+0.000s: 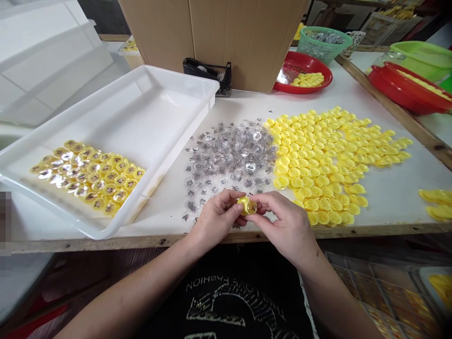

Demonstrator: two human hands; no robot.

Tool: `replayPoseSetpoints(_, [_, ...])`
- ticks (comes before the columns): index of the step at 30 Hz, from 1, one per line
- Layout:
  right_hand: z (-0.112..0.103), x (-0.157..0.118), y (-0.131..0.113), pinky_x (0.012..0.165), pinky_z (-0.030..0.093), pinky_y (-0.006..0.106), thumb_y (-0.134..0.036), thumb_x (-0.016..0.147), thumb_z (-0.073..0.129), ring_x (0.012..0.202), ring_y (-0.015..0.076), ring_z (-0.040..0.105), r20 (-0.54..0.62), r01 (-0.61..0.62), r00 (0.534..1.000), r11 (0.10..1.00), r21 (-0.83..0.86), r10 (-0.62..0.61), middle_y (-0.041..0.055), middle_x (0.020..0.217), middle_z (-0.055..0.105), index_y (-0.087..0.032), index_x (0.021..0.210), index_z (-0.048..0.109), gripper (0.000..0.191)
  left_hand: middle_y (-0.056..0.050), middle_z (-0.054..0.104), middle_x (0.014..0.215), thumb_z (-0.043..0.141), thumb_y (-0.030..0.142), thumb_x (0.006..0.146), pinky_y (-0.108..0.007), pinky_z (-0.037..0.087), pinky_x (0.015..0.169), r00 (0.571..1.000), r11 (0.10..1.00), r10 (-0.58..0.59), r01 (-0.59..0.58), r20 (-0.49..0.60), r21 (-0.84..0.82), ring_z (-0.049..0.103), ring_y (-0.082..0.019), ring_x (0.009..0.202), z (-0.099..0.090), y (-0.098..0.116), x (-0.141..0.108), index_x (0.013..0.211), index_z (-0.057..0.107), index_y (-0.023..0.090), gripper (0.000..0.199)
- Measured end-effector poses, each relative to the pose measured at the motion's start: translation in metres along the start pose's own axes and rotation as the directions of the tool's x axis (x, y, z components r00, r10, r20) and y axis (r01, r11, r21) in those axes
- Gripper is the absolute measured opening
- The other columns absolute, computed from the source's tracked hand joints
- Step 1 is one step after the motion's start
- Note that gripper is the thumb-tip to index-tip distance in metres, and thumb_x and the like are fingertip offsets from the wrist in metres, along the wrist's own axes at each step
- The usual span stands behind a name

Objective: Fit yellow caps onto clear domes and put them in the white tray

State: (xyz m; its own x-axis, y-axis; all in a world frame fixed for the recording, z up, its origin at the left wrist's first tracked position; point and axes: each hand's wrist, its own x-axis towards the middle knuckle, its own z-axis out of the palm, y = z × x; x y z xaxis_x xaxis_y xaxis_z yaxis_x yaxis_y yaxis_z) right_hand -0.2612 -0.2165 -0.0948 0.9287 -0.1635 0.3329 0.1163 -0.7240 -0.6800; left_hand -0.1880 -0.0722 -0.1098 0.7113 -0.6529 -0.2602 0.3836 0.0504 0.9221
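Note:
Near the table's front edge, my left hand (219,217) and my right hand (282,221) meet around a small yellow piece (246,206) with a dark printed mark at its right end. The fingers of both hands pinch it. Just beyond the hands lies a pile of clear pieces with dark prints (233,148). Right of that pile, many yellow cup-like pieces (318,160) are spread over the white table. In the white tray (165,89) at the left, rows of yellow pieces with printed faces (93,176) sit side by side.
A cardboard box (219,37) stands at the back, with a black tape dispenser (208,75) before it. Red dish (303,70), green basket (323,44) and red basin (406,89) are at the back right. Stacked white trays (45,61) stand back left. Wooden strips edge the table.

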Motion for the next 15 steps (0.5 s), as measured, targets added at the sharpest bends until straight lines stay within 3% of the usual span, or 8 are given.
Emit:
replayPoseSetpoints(8, [0.001, -0.005, -0.004, 0.069, 0.055, 0.029, -0.009, 0.077, 0.067, 0.076, 0.0156, 0.065, -0.032, 0.037, 0.999, 0.997, -0.074, -0.040, 0.0025, 0.089, 0.067, -0.021, 0.098, 0.062, 0.024, -0.001, 0.064, 0.076, 0.058, 0.027, 0.085, -0.025, 0.053, 0.066, 0.997, 0.991, 0.067, -0.063, -0.028, 0.116, 0.061, -0.010, 0.065, 0.002, -0.007, -0.003, 0.104, 0.056, 0.015, 0.023])
replayPoseSetpoints(15, [0.004, -0.008, -0.013, 0.075, 0.056, 0.033, -0.011, 0.088, 0.053, 0.087, 0.0191, 0.065, -0.025, 0.127, 0.990, 0.959, -0.252, -0.138, 0.0069, 0.095, 0.067, -0.021, 0.103, 0.058, 0.019, -0.004, 0.069, 0.084, 0.050, 0.023, 0.089, -0.029, 0.052, 0.074, 0.986, 0.878, 0.163, -0.126, -0.040, 0.461, 0.065, -0.014, 0.074, 0.003, 0.002, -0.011, 0.112, 0.057, 0.017, 0.025])
